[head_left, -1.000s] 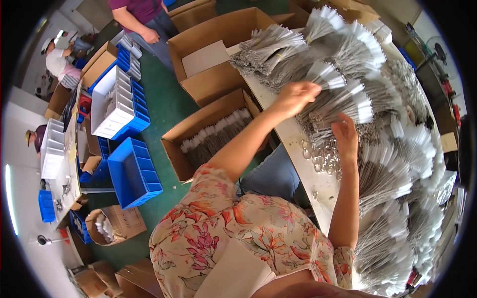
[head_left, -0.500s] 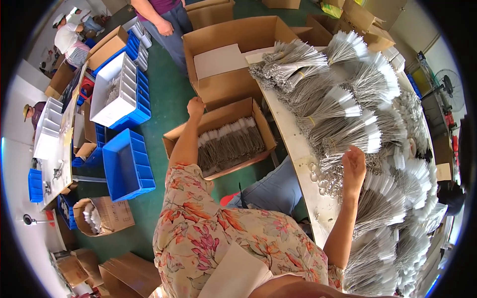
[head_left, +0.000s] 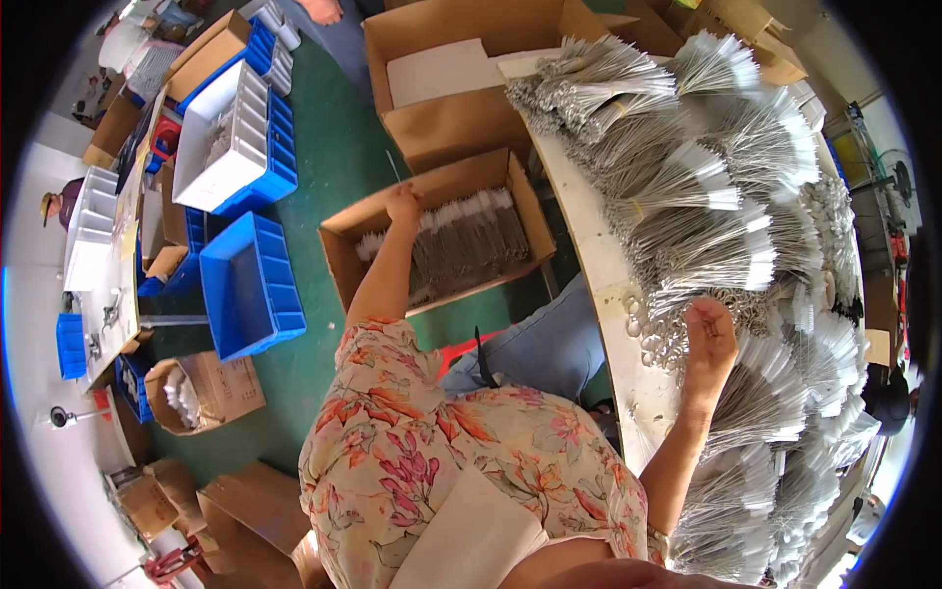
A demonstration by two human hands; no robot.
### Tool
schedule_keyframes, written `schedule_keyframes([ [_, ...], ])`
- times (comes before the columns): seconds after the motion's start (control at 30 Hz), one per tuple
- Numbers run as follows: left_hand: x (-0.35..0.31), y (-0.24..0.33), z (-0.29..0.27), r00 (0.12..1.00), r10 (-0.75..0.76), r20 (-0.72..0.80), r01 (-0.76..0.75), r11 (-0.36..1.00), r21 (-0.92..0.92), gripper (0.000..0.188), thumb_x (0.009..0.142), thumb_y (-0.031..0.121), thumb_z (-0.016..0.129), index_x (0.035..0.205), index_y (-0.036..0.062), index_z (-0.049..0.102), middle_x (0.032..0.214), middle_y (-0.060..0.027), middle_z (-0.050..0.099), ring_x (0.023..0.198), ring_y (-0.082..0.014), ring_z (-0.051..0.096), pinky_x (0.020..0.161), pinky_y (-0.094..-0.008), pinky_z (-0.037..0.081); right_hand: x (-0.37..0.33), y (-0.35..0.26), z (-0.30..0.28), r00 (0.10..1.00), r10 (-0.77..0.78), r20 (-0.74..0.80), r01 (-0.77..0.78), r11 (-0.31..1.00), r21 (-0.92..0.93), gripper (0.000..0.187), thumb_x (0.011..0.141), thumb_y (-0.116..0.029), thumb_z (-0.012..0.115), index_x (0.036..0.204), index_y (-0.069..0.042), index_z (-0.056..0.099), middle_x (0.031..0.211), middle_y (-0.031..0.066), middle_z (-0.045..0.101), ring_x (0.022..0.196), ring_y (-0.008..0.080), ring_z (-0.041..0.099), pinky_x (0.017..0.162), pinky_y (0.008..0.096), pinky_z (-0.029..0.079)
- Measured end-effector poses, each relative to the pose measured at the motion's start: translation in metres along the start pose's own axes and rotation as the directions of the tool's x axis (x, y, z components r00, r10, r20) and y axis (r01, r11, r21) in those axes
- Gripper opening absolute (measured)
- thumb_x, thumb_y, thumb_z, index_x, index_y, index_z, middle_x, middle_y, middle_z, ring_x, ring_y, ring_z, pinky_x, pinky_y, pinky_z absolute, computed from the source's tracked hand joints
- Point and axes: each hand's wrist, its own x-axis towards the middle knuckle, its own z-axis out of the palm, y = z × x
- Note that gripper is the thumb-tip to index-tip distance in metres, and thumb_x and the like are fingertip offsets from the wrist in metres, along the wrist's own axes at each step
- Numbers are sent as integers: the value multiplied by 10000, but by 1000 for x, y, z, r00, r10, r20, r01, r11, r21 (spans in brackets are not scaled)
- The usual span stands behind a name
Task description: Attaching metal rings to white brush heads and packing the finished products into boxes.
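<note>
My left hand (head_left: 403,202) is closed over the far left part of a cardboard box (head_left: 339,257). A thin pale stick (head_left: 392,165), like a wire brush, pokes out past its fingers. In the box lies a packed row of wire brushes (head_left: 471,239) with white bristle ends. My right hand (head_left: 713,332) is raised over the table (head_left: 620,339), its fingers curled in; what they hold, if anything, is too small to make out. Wire ring ends (head_left: 643,334) lie beside it, and bundles of white-bristled wire brushes (head_left: 697,177) are heaped around it.
A larger cardboard box (head_left: 442,128) stands beyond the brush box. On the left are a blue crate (head_left: 253,285), a white bin (head_left: 221,147) and a carton (head_left: 231,393) on the green floor. Another person's legs (head_left: 339,44) are at the far side.
My left hand has come down closer to the brush box, and a thin stick now shows past its fingers. My right hand stays over the table, fingers still curled. The whole view has shifted slightly.
</note>
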Motion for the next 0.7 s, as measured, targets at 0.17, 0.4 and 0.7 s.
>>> schedule_keyframes([
  [0.17, -29, -149, -104, 865, 420, 275, -501, 696, 515, 238, 831, 230, 483, 802, 41, 625, 602, -92, 587, 438, -182, 494, 364, -329, 364, -15, -11, 19, 988, -101, 116, 116, 984, -133, 120, 788, 23, 590, 904, -5, 604, 822, 59, 617, 765, 136, 582, 724, 263, 463],
  [0.4, -177, -87, 2, 956, 195, 221, -238, 953, 186, 252, 881, 252, 493, 905, 37, 622, 613, -71, 597, 445, -136, 466, 398, -305, 384, -23, -27, 4, 989, -145, 41, 151, 955, -257, 111, 758, 35, 600, 861, 1, 621, 819, 95, 632, 763, 180, 610, 709, 280, 473],
  [0.7, -322, 182, 148, 323, 569, 756, -361, 813, -458, 250, 934, 142, 440, 1103, -2, 555, 725, -31, 520, 480, -6, 302, 402, -158, 217, -54, -10, -30, 991, -137, -4, 135, 983, -126, 126, 773, 20, 603, 888, -31, 613, 841, 93, 612, 741, 184, 613, 675, 285, 500],
])
